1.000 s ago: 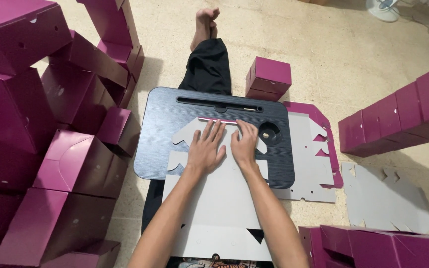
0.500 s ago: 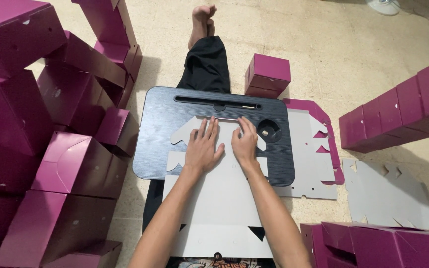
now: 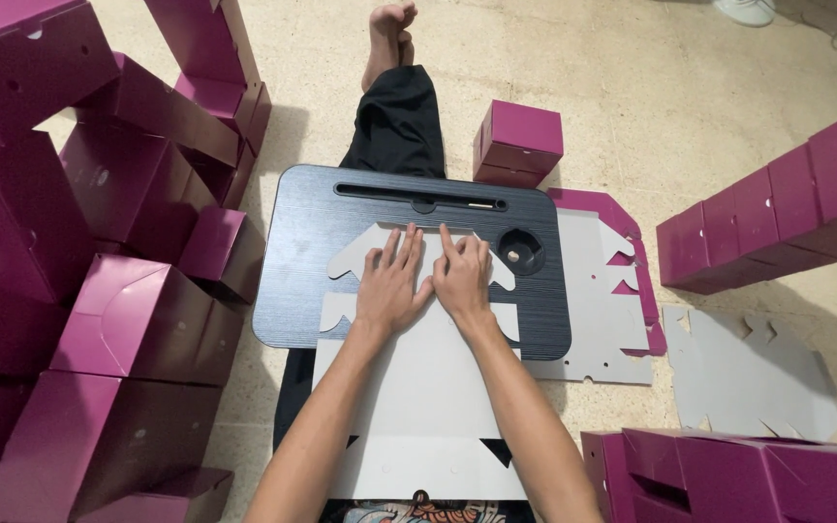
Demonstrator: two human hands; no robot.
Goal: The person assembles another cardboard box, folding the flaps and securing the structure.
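A flat grey cardboard box blank (image 3: 418, 387) lies across a dark lap tray (image 3: 302, 252) that rests over my outstretched legs. My left hand (image 3: 391, 288) presses palm down on the blank's far part, fingers spread. My right hand (image 3: 461, 276) lies flat right beside it, fingertips near the blank's far edge. Neither hand grips anything. The blank's near end hangs off the tray toward my lap.
Folded magenta boxes (image 3: 108, 320) are heaped at my left. A row of magenta boxes (image 3: 787, 213) runs at the right, with more at the lower right (image 3: 728, 475). One small magenta box (image 3: 520, 143) stands beyond the tray. Flat blanks (image 3: 603, 310) (image 3: 753, 373) lie on the floor at the right.
The thin magenta strip that showed at the blank's far edge a second ago is now hidden, folded flat. Both hands stay pressed on the same part of the blank.
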